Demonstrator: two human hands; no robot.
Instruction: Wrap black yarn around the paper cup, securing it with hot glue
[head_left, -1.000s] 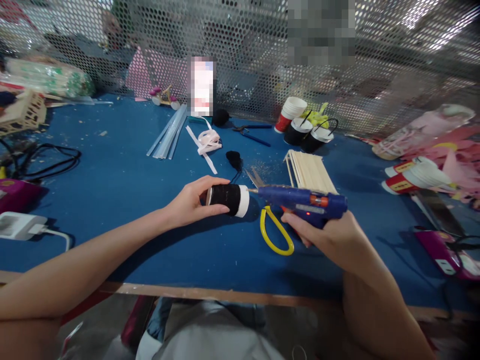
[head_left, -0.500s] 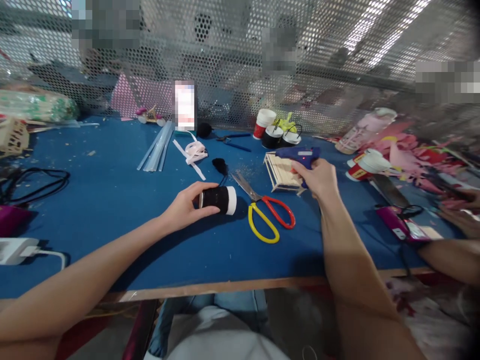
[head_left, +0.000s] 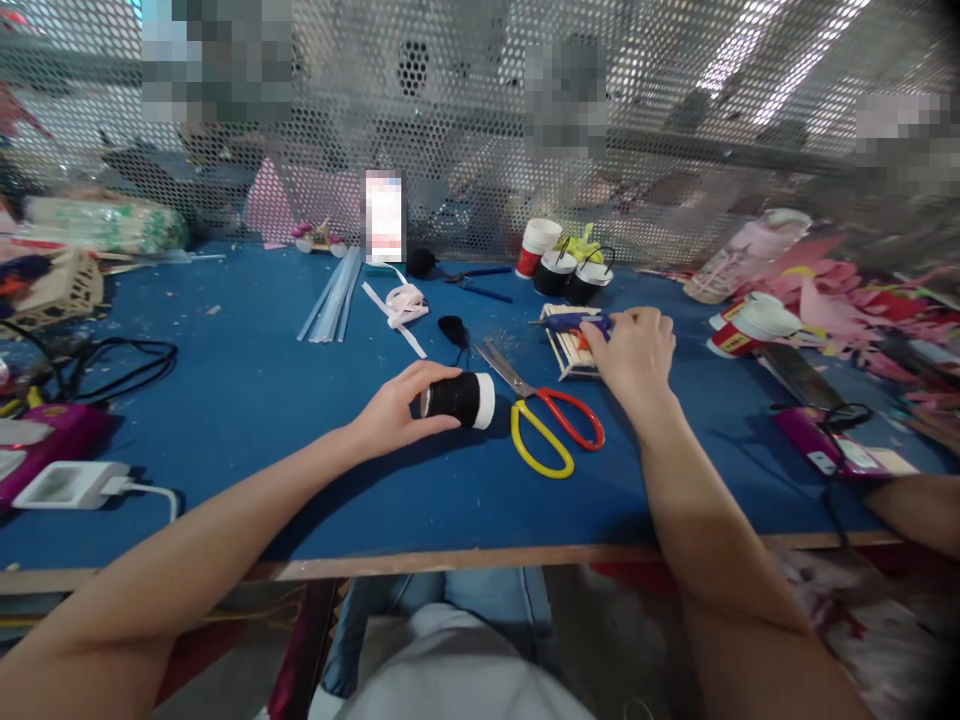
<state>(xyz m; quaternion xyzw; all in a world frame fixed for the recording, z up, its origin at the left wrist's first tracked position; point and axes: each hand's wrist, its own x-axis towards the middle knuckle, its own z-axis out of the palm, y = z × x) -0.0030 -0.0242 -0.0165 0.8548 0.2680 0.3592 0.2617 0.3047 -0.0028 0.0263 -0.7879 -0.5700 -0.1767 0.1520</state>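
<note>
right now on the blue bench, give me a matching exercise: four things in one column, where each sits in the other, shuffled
Things:
1. black-wrapped cup
2. glue gun
3. scissors
4. glue sticks

Places:
A. flat on the table between the two hands
B. far side, near the mesh wall
C. on its side in the left hand
D. on the stack of wooden sticks, under the right hand

Pairs: 1-C, 2-D, 3-A, 4-B

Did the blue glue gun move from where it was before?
Yes. The glue gun was next to the black cup; now the right hand has it farther back on the stack of wooden sticks, beyond the scissors.
</note>
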